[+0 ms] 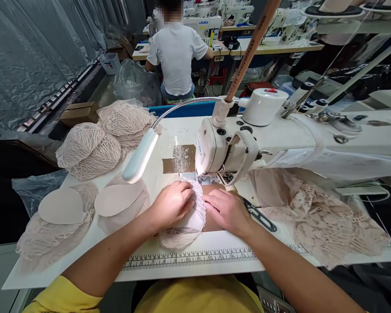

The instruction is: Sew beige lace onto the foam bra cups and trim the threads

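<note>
While L hand (172,202) & R hand (226,211) press lace cup (198,205), fingers (186,190) released, needle hidden behind machine head (211,150).

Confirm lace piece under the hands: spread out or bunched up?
Spread out. The left hand and right hand press the lace piece down on the table.

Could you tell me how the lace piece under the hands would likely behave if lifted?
Probably floppy: the lace piece is open mesh and its edge ruffles below the left hand. Likely light, being thin netting. Its holes might snag near the sewing machine.
</note>
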### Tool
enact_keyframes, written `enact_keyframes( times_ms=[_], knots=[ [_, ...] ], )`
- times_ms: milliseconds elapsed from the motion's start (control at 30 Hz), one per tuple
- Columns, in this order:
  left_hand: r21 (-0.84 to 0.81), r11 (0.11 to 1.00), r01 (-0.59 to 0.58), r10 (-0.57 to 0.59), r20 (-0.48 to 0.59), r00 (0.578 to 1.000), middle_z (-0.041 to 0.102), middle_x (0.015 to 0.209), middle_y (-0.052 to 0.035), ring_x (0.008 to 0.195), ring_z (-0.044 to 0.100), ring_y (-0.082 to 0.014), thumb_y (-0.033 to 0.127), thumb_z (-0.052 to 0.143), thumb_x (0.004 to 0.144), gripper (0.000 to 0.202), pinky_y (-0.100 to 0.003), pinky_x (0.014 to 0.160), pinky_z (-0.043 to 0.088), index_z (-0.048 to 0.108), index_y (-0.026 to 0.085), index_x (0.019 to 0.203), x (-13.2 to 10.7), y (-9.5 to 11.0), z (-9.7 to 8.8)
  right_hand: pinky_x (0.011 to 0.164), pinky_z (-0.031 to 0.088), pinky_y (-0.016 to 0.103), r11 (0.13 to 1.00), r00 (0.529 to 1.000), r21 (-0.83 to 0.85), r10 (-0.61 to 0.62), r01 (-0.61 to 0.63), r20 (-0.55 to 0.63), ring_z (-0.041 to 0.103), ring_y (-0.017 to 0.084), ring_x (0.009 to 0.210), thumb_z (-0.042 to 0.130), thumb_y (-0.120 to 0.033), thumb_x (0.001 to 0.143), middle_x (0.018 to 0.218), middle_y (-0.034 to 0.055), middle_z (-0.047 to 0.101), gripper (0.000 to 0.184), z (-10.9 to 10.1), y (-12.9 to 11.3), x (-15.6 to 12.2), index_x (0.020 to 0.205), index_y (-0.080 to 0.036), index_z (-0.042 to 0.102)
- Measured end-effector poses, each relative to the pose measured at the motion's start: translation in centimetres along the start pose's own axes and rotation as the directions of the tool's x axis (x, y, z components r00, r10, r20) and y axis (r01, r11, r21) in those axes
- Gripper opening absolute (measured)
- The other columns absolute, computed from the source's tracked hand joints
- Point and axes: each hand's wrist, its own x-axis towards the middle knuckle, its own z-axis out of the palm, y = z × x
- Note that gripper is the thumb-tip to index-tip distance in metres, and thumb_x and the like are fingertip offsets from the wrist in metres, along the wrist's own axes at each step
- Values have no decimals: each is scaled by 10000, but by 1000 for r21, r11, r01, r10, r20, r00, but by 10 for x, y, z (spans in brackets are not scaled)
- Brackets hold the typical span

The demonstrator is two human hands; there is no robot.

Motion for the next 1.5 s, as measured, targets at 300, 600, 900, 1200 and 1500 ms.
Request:
enact_keyframes(
  times_ms=[300,600,900,1200,1500],
  knots=[
    [72,993,-91,91,-7,996,587,1271,-120,1050,532,-268,280,465,925,368,-421,907,475,573,105,1230,8,-6,8,725,417,307,996,998,-77,44,-40,45,598,190,797,484,-253,930,848,53,673,247,3,-1,2,1062,-185,682],
    [137,983,-126,128,-8,992,545,1336,-148,1017,526,-280,263,445,916,418,-445,863,467,538,90,1285,15,-8,14,686,403,298,992,994,-108,80,-71,81,591,185,787,490,-249,922,857,52,666,233,1,-3,5,1050,-200,678],
    [185,979,82,-63,-108,992,643,1063,-133,905,577,-246,298,386,947,327,-375,774,479,623,134,1102,-3,-8,-19,679,397,290,999,999,27,-45,45,-4,552,163,738,447,-250,950,772,48,641,251,-4,-5,0,955,-185,690],
    [147,855,497,-509,53,859,548,647,-46,551,496,-179,249,367,918,265,-288,535,359,533,169,728,-25,-26,-37,626,329,293,959,959,155,-256,236,123,493,161,696,524,-296,910,756,25,630,210,-5,-13,-6,993,-176,674],
    [-898,43,437,-400,386,832,663,1127,-100,1022,619,-248,354,770,707,584,-336,850,499,547,161,1211,-23,-15,-19,641,327,294,960,955,156,-255,232,151,515,163,722,539,-311,902,782,27,634,203,-7,-14,-6,1005,-195,670]
  ],
)
